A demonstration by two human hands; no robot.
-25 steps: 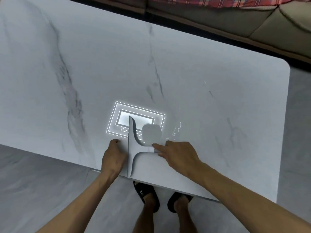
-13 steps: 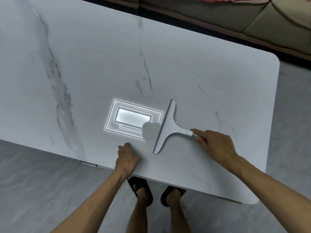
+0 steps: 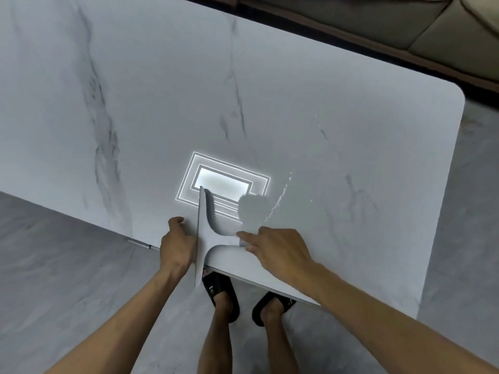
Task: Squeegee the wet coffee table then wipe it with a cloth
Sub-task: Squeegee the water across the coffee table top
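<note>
The person is standing right against the near edge of the coffee table [image 3: 162, 90], with feet in black sandals [image 3: 220, 291] showing on the grey floor [image 3: 67, 279] below it. Both arms are reaching forward over that edge. The squeegee [image 3: 209, 237] is sitting at the middle of the near edge. Its long blade is running from near to far across the tabletop, the near tip is hanging out past the edge, and the handle is pointing right. The left hand [image 3: 178, 245] is resting on the tabletop, knuckles up. Its fingers are curled in against the blade's left side, though I cannot tell whether they are closing on anything. The right hand [image 3: 278, 251] is pinching the end of the handle, with the forefinger stretching along the top and another fingertip pressing from the near side. Just beyond, a ceiling light's reflection [image 3: 224, 182] is glaring on the marble. To its right a thin streak of water [image 3: 279, 199] is glistening. Past the far edge a beige sofa [image 3: 432, 41] is showing.
</note>
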